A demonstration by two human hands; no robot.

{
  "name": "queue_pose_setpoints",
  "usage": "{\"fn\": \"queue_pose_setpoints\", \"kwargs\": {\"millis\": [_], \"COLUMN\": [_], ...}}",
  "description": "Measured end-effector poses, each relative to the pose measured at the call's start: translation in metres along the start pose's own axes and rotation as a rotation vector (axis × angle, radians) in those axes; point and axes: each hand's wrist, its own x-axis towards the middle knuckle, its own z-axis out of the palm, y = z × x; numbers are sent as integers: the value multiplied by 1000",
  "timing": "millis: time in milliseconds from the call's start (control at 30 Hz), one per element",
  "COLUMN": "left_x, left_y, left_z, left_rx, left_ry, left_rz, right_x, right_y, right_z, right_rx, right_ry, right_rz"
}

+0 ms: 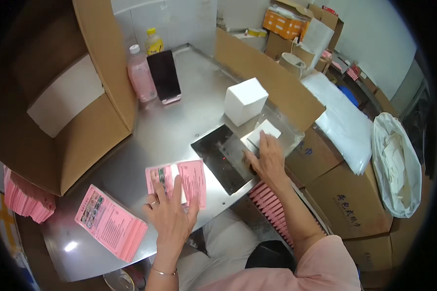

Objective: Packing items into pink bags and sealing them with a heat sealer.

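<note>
My left hand lies over a pink printed sheet, fingers spread and pointing away from me. A narrow white folded strip lies on that sheet, partly under the fingers. To the right, my right hand rests its fingers on a flat white folded piece, with the thumb apart over a metal plate. Between the hands is a dark rectangular recess in the metal table, with a small red light spot in it. A white box-shaped block stands just beyond the right hand.
A stack of pink printed sheets lies at the left front. An open cardboard box stands far left. Behind are a dark phone on a stand, a pink bottle and a yellow-capped bottle. Cardboard cartons fill the right.
</note>
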Motion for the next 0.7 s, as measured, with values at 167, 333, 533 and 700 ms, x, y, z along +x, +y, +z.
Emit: {"fn": "queue_pose_setpoints", "kwargs": {"millis": [167, 333, 533, 700], "left_x": [10, 8, 9, 10], "left_y": [4, -4, 10, 7], "left_z": [14, 1, 10, 13], "left_rx": [47, 82, -34, -99], "left_ry": [162, 94, 129, 183], "left_rz": [34, 73, 124, 111], "right_x": [-19, 43, 120, 128], "right_y": [7, 42, 16, 8], "right_z": [10, -22, -7, 11], "right_rx": [18, 455, -63, -118], "right_ry": [-108, 350, 361, 186], "right_rz": [-139, 226, -262, -289]}}
